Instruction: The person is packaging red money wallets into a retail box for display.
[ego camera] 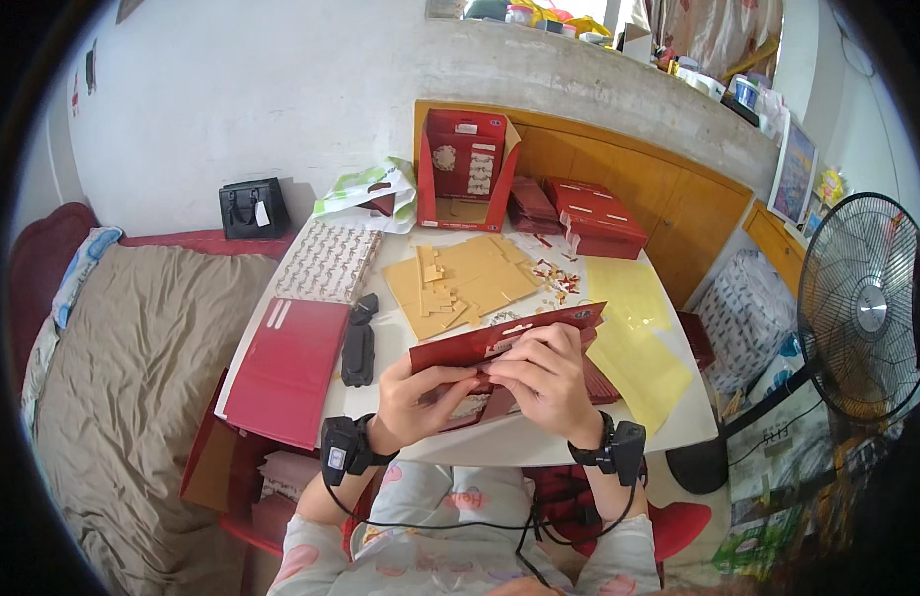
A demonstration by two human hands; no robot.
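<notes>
Above the table's near edge, a red printed cardboard package point(445, 353) is held tilted between my two hands. My left hand point(419, 395) pinches at its middle with thumb and forefinger. Right beside those fingertips, my right hand point(546, 372) grips the same package, its fingers bent over the upper part. Whatever small piece lies between the fingertips is too hidden to tell. Partly behind my right hand lies a stack of red card pieces point(600, 381). Beyond the package, tan cardboard sheets point(475, 279) with small cut-out strips rest on the white table point(400, 439).
Flat red card sheets point(285, 365), patterned sheets point(329, 261) and a black case point(358, 354) lie left. Yellow sheets point(635, 328) and scattered scraps point(557, 281) are right. An upright red display box point(464, 171) and red boxes point(598, 216) stand behind. A fan point(870, 307) stands at far right.
</notes>
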